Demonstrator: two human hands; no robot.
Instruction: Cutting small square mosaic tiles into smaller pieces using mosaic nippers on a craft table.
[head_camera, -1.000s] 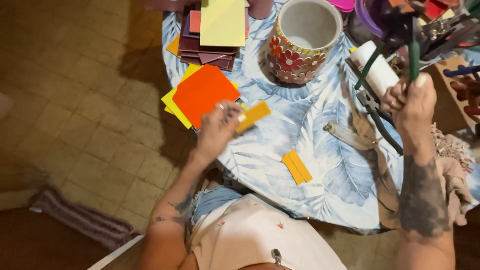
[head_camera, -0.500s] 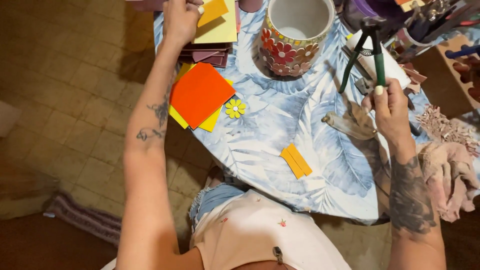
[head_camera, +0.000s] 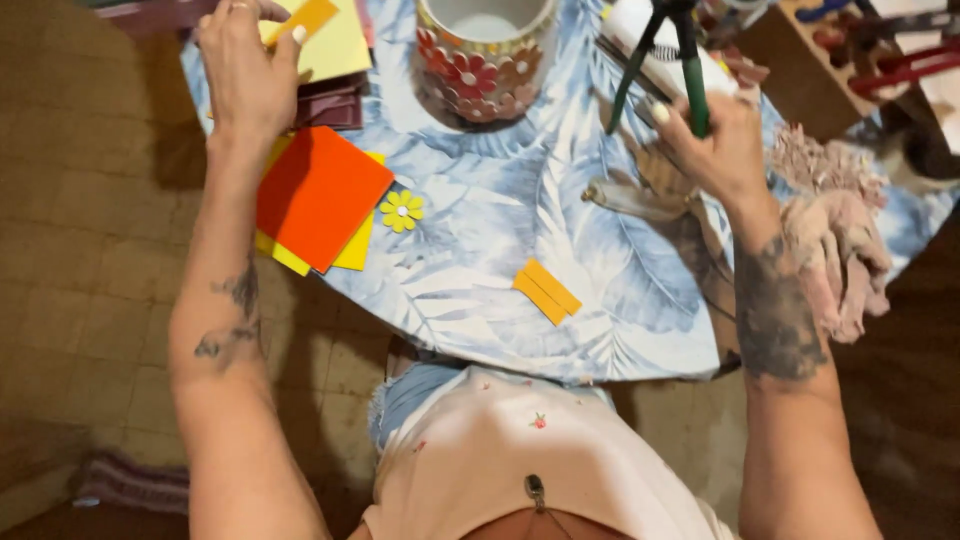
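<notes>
Looks like the tile-picking step: a small orange rectangular tile (head_camera: 303, 20) is pinched in the left hand (head_camera: 243, 75) at upper left, over the yellow square sheet (head_camera: 335, 52). Green-handled nippers (head_camera: 690, 60) are gripped closed-fisted by the right hand (head_camera: 715, 150) at upper right. Probably tile and nippers need to be brought together next.

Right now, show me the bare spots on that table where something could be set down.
Freest: the leaf-print cloth between the small yellow flower, the mosaic pot and the two orange strips. Another patch lies below the strips, toward the near edge. Crowded: the far left by the tile stack and left hand, and the right around the right hand gripping green-handled nippers.
</notes>
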